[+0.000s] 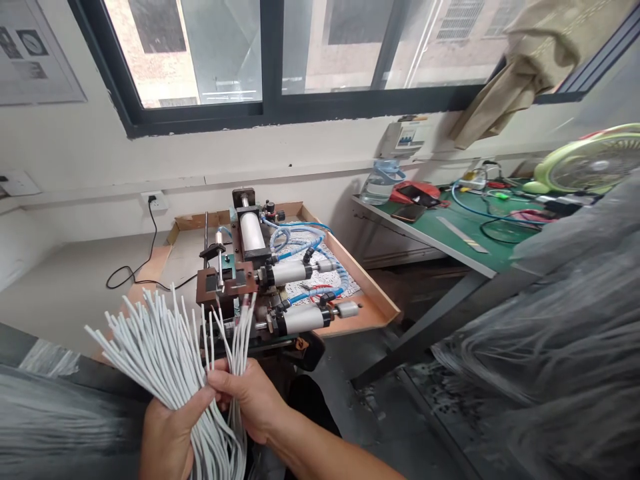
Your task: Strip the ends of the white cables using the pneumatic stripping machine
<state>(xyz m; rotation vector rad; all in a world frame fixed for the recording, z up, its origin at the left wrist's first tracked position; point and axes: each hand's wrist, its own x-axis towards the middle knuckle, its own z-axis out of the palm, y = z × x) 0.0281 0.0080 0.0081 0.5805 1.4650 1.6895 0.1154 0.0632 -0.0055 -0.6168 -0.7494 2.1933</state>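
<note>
A thick bundle of white cables fans upward out of my left hand, whose fingers are wrapped round it. Beside it my right hand is closed on a smaller group of white cables, with thumb and fingertips pinched together near the left thumb. A few of the cable tips in the smaller group look reddish. Just beyond the cable ends stands a bench machine with silver air cylinders and a brown block at its front. The lower lengths of the cables run down out of the frame.
Blue air hoses coil in the wooden tray around the machine. On the right, a green-topped table bears a water jug, phones, a steel ruler and a green fan. Plastic-wrapped cable bundles hang at right.
</note>
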